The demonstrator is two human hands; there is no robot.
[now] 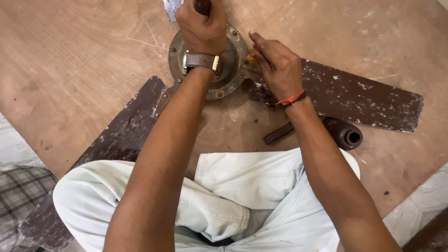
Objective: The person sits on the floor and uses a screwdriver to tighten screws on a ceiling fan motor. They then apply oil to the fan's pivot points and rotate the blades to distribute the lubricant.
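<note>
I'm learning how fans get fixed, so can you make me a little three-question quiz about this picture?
1. True or false: the left hand wears a wristwatch.
2. What lies on the board by the person's right knee? A) a dark cup-shaped cover with a rod B) a hammer C) a paint tin
3. Fill in: the right hand rests where a dark fan blade meets the round ____ hub.

Key
1. True; the watch has a brown strap.
2. A
3. metal; the left hand is closed on a dark handle above it.
</note>
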